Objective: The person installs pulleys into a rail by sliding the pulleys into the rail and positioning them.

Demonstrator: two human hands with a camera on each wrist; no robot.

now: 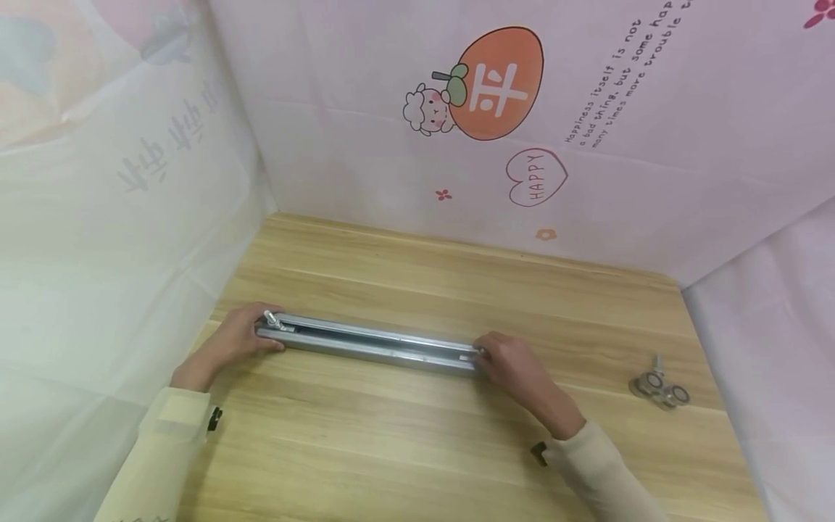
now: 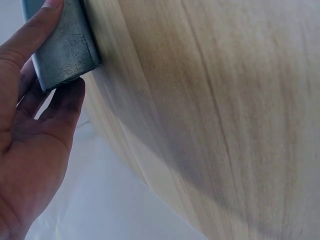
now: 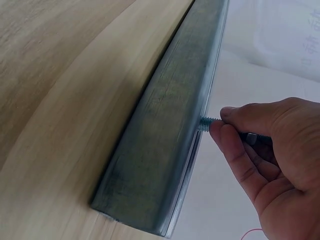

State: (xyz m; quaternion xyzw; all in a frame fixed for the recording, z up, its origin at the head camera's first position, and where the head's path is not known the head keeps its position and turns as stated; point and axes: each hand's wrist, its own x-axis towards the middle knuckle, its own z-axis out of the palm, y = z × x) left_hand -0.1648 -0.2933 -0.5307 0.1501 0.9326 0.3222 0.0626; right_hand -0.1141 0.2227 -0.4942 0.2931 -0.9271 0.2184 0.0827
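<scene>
Rail (image 3: 162, 117): right hand (image 3: 277, 155) pinches bolt (image 3: 205, 124), clear only in right-wrist view.

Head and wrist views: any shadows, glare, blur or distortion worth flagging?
Head: pale glints along the metal channel, roller piece looks soft; left wrist: broad shadow across the wooden board, whose edge bows, possibly lens distortion; right wrist: the channel's broad face is dim, but thread on the bolt is readable.
</scene>
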